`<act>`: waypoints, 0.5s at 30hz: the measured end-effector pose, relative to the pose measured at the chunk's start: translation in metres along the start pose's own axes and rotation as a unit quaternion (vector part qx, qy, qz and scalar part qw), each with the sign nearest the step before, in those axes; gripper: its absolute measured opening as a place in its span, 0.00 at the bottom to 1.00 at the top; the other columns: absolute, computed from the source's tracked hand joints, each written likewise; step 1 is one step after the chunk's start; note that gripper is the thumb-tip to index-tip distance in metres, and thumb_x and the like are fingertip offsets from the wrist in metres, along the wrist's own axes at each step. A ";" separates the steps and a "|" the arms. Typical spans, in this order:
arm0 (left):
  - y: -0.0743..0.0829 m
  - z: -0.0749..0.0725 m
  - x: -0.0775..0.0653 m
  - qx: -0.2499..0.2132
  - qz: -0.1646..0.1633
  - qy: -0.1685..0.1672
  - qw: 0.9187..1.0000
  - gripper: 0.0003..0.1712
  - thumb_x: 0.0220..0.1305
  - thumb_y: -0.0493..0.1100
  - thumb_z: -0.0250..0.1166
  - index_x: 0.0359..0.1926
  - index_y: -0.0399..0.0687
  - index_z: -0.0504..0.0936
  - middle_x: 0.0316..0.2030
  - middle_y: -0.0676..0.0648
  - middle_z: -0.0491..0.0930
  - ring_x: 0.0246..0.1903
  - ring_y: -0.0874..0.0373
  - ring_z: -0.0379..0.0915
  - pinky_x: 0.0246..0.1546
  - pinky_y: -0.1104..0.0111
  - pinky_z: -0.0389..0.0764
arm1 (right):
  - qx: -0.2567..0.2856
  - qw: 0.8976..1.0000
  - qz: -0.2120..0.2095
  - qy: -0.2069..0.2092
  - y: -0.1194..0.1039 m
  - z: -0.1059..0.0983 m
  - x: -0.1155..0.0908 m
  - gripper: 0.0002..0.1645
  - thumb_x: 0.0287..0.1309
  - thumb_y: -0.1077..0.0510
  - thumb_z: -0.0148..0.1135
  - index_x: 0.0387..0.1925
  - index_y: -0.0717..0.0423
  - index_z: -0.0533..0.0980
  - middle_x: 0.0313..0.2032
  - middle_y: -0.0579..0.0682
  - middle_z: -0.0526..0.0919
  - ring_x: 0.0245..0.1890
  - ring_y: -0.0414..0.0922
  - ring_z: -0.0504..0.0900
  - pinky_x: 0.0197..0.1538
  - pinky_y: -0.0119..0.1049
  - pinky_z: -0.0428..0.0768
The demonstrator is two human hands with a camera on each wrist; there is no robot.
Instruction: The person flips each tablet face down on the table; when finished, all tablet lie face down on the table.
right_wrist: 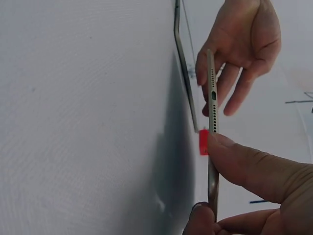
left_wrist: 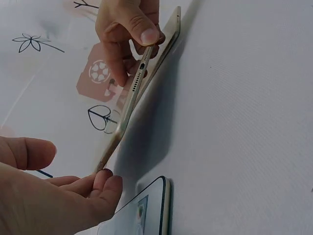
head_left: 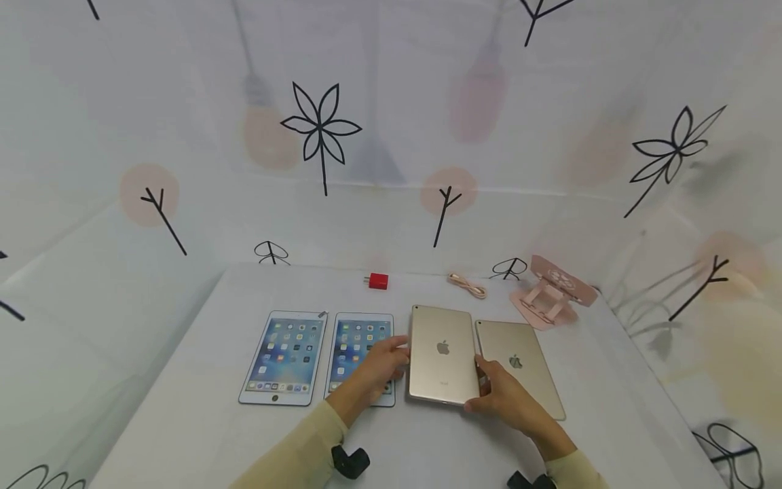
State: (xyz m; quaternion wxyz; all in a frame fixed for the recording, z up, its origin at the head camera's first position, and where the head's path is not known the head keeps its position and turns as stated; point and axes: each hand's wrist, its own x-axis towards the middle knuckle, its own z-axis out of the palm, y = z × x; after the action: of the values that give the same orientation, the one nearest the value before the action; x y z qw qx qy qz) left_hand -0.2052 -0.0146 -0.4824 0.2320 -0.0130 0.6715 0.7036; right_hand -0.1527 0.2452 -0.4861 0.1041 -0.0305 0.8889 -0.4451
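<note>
A gold tablet [head_left: 442, 373], back upward with an apple logo, is lifted a little off the table. My right hand [head_left: 510, 401] pinches its near right corner, thumb [right_wrist: 244, 164] on the back and fingers underneath. At the left edge, the fingertips of my left hand [head_left: 380, 370] touch the tablet from below; its thumb [left_wrist: 34, 152] stands away from it. Beneath my left forearm and hand lies a white tablet [head_left: 348, 346], screen up and partly covered. A second gold tablet [head_left: 528, 370] lies back up at the right, close to my right hand.
Another white tablet [head_left: 284, 360] lies screen up at the far left. Along the back of the white table [head_left: 195, 414] are a red charger plug [head_left: 378, 281], a coiled pale cable [head_left: 468, 286] and a pink folding stand [head_left: 552, 292]. Patterned cloth walls surround the table.
</note>
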 end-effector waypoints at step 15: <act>-0.007 0.002 0.006 -0.011 -0.012 -0.012 1.000 0.34 0.68 0.34 0.59 0.74 0.36 0.65 0.64 0.37 0.75 0.58 0.49 0.75 0.65 0.55 0.75 | -0.093 0.996 -0.002 0.007 0.004 0.002 0.005 0.59 0.39 0.59 0.84 0.69 0.78 0.62 0.43 0.55 0.78 0.40 0.46 0.74 0.44 0.40 0.77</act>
State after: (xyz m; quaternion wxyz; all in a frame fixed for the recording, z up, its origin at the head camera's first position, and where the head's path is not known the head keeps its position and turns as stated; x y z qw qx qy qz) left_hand -0.2078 -0.0112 -0.4903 0.2484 -0.0150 0.6608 0.7081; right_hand -0.1571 0.2452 -0.4916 0.0936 -0.0383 0.9272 -0.3608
